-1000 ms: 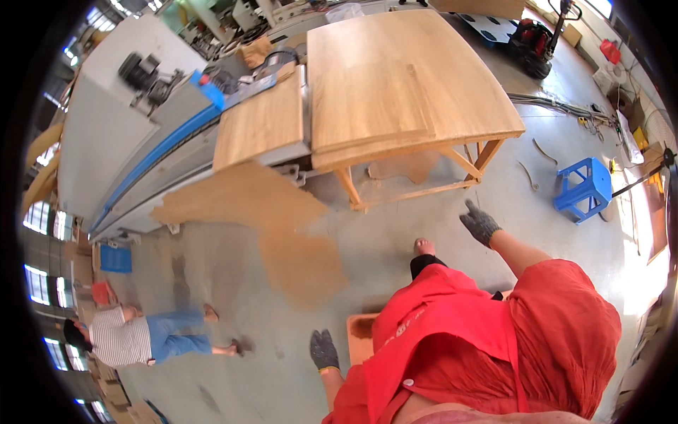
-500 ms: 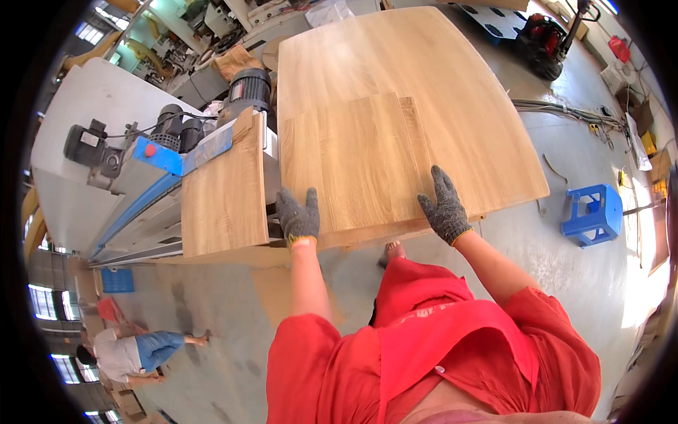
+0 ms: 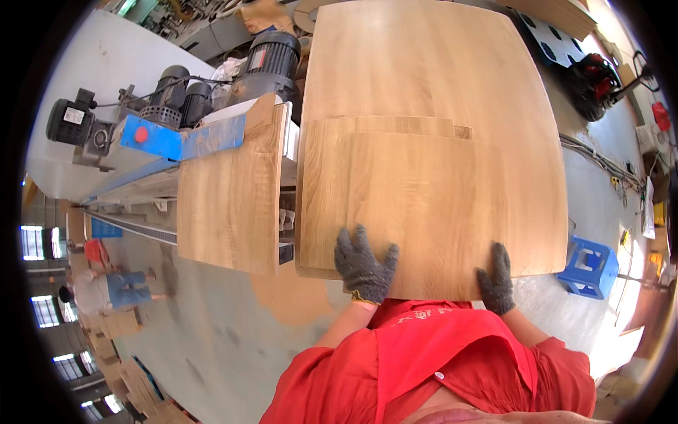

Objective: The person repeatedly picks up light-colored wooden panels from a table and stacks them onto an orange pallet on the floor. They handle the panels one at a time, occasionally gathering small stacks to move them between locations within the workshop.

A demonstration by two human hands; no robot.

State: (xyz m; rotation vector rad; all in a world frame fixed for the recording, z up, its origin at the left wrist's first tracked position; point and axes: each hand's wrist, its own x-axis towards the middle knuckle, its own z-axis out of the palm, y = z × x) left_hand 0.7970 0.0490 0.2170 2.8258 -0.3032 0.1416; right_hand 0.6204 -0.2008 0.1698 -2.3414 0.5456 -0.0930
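Observation:
A rectangular wood-grain panel (image 3: 431, 205) lies over other wood-grain boards, its near edge reaching in front of my red apron. Across its left edge rests my left hand (image 3: 367, 265), in a grey glove with a yellow cuff, fingers spread and flat. My right hand (image 3: 498, 279), gloved in grey too, touches the panel's near right edge. Its thumb lies on the panel, apart from the outstretched fingers. Beneath, another panel (image 3: 325, 191) shows on the left, on a large light-wood board (image 3: 424, 63) with curved-looking sides.
Left of the stack, a wood-grain panel (image 3: 226, 205) lies on a machine with a blue bracket (image 3: 152, 138), red button and dark motors (image 3: 272, 56). A blue stool (image 3: 590, 267) and a pallet truck (image 3: 597, 81) stand right. Another person (image 3: 106, 290) is at far left.
The upper panel has come toward my body and shifted right across the boards, both hands moving along with it. The view has shifted, and the person at far left has moved.

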